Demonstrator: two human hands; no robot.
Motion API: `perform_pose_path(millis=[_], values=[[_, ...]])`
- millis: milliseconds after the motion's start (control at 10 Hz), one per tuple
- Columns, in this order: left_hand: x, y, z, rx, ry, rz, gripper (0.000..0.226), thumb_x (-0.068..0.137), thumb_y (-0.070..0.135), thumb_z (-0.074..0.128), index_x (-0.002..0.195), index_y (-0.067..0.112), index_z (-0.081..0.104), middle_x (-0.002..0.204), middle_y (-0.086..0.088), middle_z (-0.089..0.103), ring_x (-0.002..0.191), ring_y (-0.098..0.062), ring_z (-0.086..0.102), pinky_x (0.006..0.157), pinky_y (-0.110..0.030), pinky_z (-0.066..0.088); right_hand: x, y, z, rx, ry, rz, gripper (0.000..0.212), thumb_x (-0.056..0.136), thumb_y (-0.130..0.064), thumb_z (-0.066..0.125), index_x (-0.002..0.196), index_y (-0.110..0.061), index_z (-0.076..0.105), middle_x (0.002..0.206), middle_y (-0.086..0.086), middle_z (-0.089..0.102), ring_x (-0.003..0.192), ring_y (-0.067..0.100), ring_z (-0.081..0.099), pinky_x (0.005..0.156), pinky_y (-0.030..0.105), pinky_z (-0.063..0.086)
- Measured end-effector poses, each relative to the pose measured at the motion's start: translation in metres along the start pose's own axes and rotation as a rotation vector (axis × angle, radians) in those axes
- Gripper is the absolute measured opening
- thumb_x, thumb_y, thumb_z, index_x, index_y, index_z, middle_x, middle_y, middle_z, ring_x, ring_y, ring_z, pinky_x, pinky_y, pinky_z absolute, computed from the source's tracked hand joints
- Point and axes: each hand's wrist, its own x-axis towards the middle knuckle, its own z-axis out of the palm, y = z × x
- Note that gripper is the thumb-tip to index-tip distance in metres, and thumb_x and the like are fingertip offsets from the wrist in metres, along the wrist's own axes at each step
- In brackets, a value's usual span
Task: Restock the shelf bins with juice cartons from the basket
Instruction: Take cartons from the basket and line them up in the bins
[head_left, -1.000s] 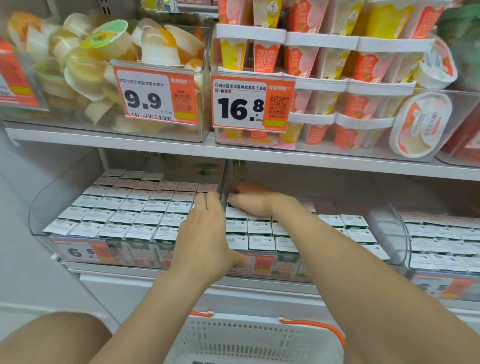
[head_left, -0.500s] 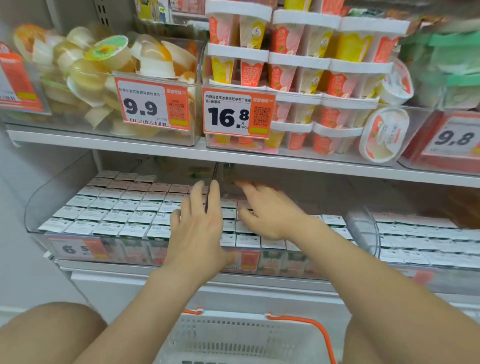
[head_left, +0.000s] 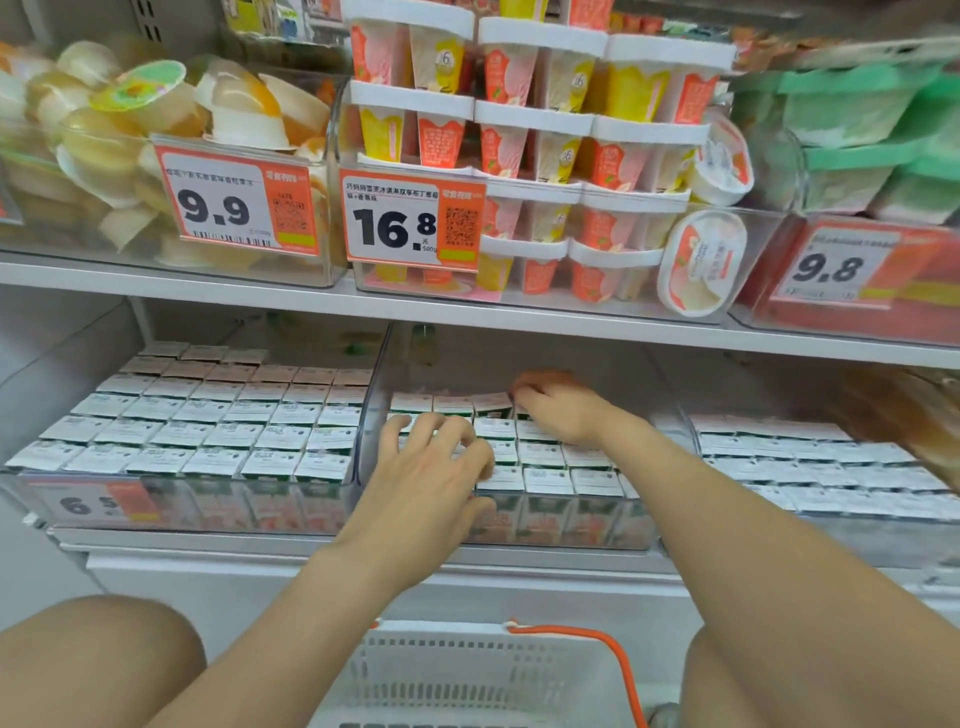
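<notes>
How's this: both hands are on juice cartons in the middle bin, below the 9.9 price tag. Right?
Almost. The head view shows the left hand and right hand on juice cartons in the middle bin, but below the 16.8 price tag; the 9.9 price tag is further left.

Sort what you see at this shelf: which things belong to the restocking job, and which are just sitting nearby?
Job: juice cartons, middle bin, basket, left hand, right hand.
Just nearby: jelly cups, dessert cups, price tags, green tubs.
</notes>
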Motion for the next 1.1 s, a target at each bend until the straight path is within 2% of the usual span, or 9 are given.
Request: perform_pose_path(millis=[100, 300, 400, 500, 600, 700, 800, 1000, 1100], values=[[0.002, 0.002, 0.003, -0.042, 0.023, -0.029, 0.020, 0.095, 0.052, 0.067, 0.102, 0.038, 0.055, 0.122, 0.014, 0.048, 0.121, -0.018, 0.044, 0.112, -0.046, 0.027, 0.009, -0.013, 0.007, 0.036, -0.063, 0.001, 0.034, 0.105, -0.030, 0.041, 0.116, -0.010, 0.066, 0.123, 0.011, 0.068, 0.114, 0.034, 0.061, 0.101, 0.044, 0.049], [0.005, 0.000, 0.005, -0.038, 0.045, -0.096, 0.024, 0.090, 0.055, 0.071, 0.099, 0.040, 0.056, 0.118, 0.016, 0.048, 0.116, -0.018, 0.043, 0.106, -0.044, 0.031, 0.018, -0.034, 0.006, 0.009, -0.144, 0.062, 0.022, 0.104, -0.025, 0.041, 0.088, -0.016, 0.054, 0.093, 0.006, 0.056, 0.086, 0.024, 0.044, 0.070, 0.034, 0.035], [0.004, 0.000, 0.006, -0.047, 0.047, -0.099, 0.025, 0.089, 0.053, 0.073, 0.098, 0.040, 0.054, 0.116, 0.016, 0.049, 0.114, -0.018, 0.045, 0.103, -0.044, 0.033, 0.015, -0.028, 0.005, 0.028, -0.165, 0.065, 0.034, 0.105, -0.030, 0.040, 0.114, -0.005, 0.061, 0.120, 0.018, 0.064, 0.092, 0.027, 0.050, 0.083, 0.038, 0.040], [0.003, -0.001, 0.008, -0.063, 0.076, -0.087, 0.033, 0.085, 0.054, 0.076, 0.101, 0.039, 0.052, 0.112, 0.016, 0.049, 0.111, -0.018, 0.047, 0.101, -0.043, 0.035, 0.006, -0.019, 0.005, 0.004, -0.128, -0.009, 0.039, 0.107, -0.036, 0.035, 0.116, -0.007, 0.060, 0.118, 0.017, 0.063, 0.106, 0.037, 0.056, 0.096, 0.043, 0.045], [0.001, -0.004, 0.007, -0.051, 0.087, -0.103, 0.041, 0.086, 0.064, 0.069, 0.112, 0.038, 0.050, 0.115, 0.015, 0.048, 0.115, -0.016, 0.046, 0.103, -0.041, 0.035, -0.012, -0.009, 0.003, -0.199, -0.044, -0.116, 0.062, 0.104, -0.057, 0.028, 0.149, -0.019, 0.046, 0.154, 0.011, 0.051, 0.141, 0.032, 0.047, 0.116, 0.050, 0.038], [-0.002, -0.004, 0.007, -0.052, 0.090, -0.098, 0.046, 0.089, 0.069, 0.058, 0.121, 0.037, 0.049, 0.119, 0.014, 0.047, 0.115, -0.016, 0.047, 0.103, -0.040, 0.036, -0.036, 0.003, -0.005, -0.237, -0.036, -0.154, 0.073, 0.104, -0.054, 0.032, 0.165, -0.017, 0.017, 0.164, 0.015, 0.037, 0.150, 0.034, 0.037, 0.120, 0.050, 0.036], [-0.005, 0.000, 0.007, -0.096, 0.097, -0.040, 0.034, 0.096, 0.057, 0.060, 0.122, 0.035, 0.053, 0.119, 0.013, 0.050, 0.111, -0.017, 0.049, 0.099, -0.038, 0.039, -0.056, 0.020, -0.028, -0.245, -0.083, -0.038, 0.074, 0.104, -0.032, 0.039, 0.167, -0.013, 0.005, 0.155, 0.024, 0.044, 0.139, 0.040, 0.047, 0.113, 0.045, 0.043], [-0.004, 0.010, 0.015, -0.062, 0.126, 0.098, 0.018, 0.095, 0.027, 0.071, 0.112, 0.029, 0.063, 0.109, 0.011, 0.059, 0.101, -0.021, 0.054, 0.084, -0.037, 0.046, -0.083, 0.037, -0.049, -0.285, -0.060, 0.020, 0.076, 0.097, -0.009, 0.043, 0.166, -0.011, 0.013, 0.154, 0.023, 0.044, 0.142, 0.038, 0.043, 0.113, 0.040, 0.042], [-0.003, 0.019, 0.016, -0.226, 0.186, 0.032, 0.010, 0.097, 0.028, 0.068, 0.106, 0.029, 0.064, 0.102, 0.014, 0.059, 0.096, -0.014, 0.054, 0.084, -0.034, 0.047, -0.094, 0.014, -0.028, -0.293, 0.158, -0.156, 0.062, 0.094, -0.014, 0.049, 0.156, -0.015, 0.041, 0.146, 0.015, 0.052, 0.135, 0.034, 0.050, 0.109, 0.045, 0.047]])
